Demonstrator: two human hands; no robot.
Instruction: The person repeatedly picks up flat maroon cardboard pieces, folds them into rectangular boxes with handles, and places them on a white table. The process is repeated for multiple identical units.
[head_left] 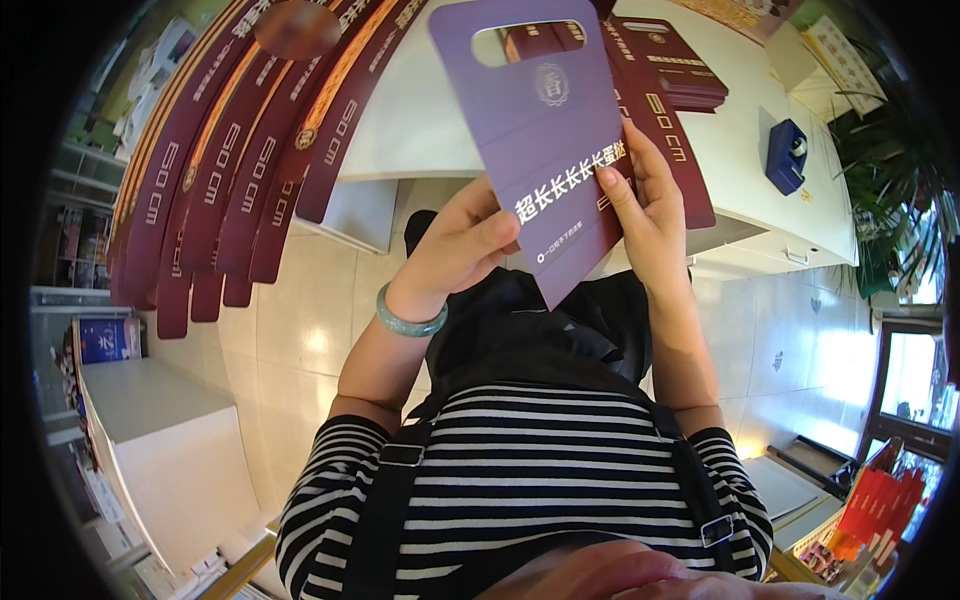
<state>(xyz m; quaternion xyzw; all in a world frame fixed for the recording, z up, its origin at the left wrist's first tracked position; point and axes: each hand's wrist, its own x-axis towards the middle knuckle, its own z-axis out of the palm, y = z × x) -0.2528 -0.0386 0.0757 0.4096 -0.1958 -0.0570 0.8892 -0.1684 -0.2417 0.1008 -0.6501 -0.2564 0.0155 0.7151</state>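
Note:
A purple cardboard carton piece [545, 120] with a rounded handle cut-out at its far end and pale printing stands tilted in front of me. My left hand [468, 240] is closed on its lower left edge, thumb on the printed face. On the opposite edge, my right hand [650, 205] grips the card with thumb in front and fingers behind. The lower end narrows to a point above my lap. Behind the carton, part of a long maroon carton [668, 140] shows on the table, near my right hand.
Long flat maroon cartons [262, 165] fan out at the left, overhanging the white table [400, 125]. More maroon cartons [690, 85] are stacked at the far right. A blue tape dispenser [787, 158] sits near the table's right side. At lower left stands a white cabinet [175, 400].

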